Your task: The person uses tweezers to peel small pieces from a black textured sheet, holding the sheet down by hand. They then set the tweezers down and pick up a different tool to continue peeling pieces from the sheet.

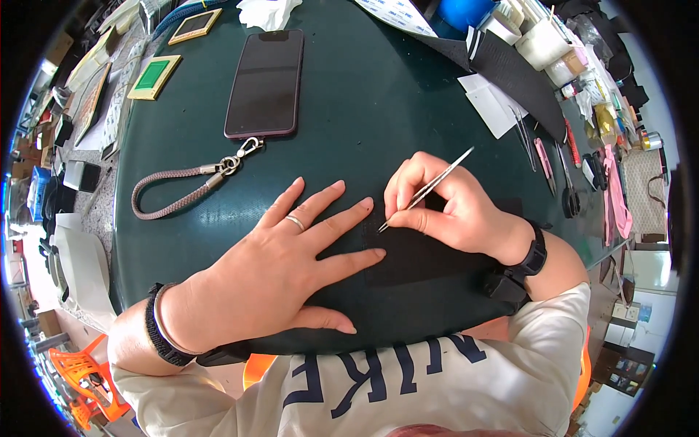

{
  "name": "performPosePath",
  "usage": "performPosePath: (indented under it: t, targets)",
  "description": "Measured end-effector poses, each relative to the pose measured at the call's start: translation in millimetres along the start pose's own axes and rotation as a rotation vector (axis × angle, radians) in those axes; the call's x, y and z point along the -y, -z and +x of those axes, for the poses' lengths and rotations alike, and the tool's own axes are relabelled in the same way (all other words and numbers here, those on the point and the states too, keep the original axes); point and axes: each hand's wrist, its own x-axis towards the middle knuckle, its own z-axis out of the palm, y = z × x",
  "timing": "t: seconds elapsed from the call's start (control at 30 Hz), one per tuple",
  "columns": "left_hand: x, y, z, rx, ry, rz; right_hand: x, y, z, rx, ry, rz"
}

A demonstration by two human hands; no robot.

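Note:
My left hand (pixel 280 258) lies flat on the dark green table, fingers spread, a ring on one of them. Its index finger and thumb reach toward a black sheet (pixel 415 262), and the fingertips touch its left edge or lie close beside it. In my right hand (pixel 444 207) a pair of silver tweezers (pixel 437 182) is pinched between thumb and fingers, slanting down to the left. The tweezer tips are at the black sheet's left part, near my left index fingertip. Whether the tips grip anything is too small to tell.
Beyond my left hand lie a smartphone (pixel 266 84) and its braided wrist strap (pixel 175 191). Two small framed pieces (pixel 154 76) sit at the far left. To the right are more tweezers (pixel 524 138), black scissors (pixel 570 197), a pink-handled cutter (pixel 545 164) and a black strip (pixel 517 76).

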Motion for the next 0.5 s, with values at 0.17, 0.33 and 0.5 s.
performPosePath:
  t: [0.17, 0.33, 0.5]
  targets:
    - [0, -3, -1, 0.027, -0.006, 0.027, 3, -6, 1, 0.035, 0.034, -0.084]
    - [0, -4, -1, 0.021, -0.01, 0.039, 5, -1, 1, 0.032, -0.037, -0.025]
    - [-1, -3, 0, 0.026, -0.006, 0.044, 3, -11, 4, 0.005, 0.088, -0.068]
